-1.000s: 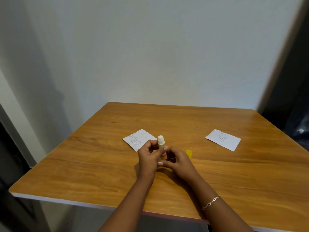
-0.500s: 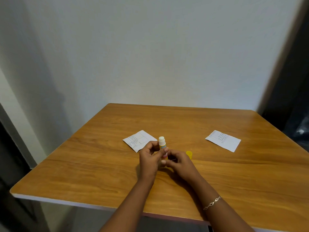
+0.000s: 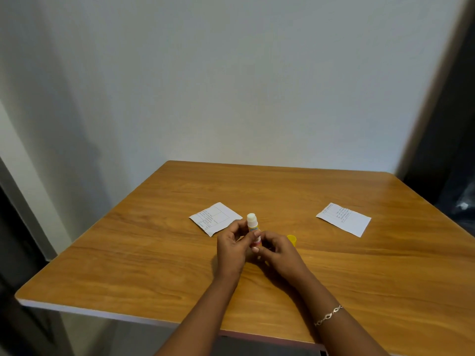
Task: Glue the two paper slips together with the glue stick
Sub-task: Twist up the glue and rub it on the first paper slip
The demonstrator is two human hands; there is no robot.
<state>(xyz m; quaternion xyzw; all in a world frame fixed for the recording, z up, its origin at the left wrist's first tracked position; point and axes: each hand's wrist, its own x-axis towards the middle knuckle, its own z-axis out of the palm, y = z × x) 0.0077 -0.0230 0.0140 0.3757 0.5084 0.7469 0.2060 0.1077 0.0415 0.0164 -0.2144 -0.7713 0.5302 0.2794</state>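
An uncapped glue stick stands upright between my hands near the table's middle, its white glue tip showing at the top. My left hand grips its body from the left. My right hand holds its lower end from the right. The yellow cap lies on the table just right of my right hand. One printed paper slip lies flat just behind my left hand. A second paper slip lies flat further right.
The wooden table stands against a white wall. Its near edge runs across the lower frame, its left edge drops to a dark gap. A bracelet sits on my right wrist.
The glue stick has stayed upright between both hands; my fingers have shifted slightly around its base, and a little more white glue shows at the top.
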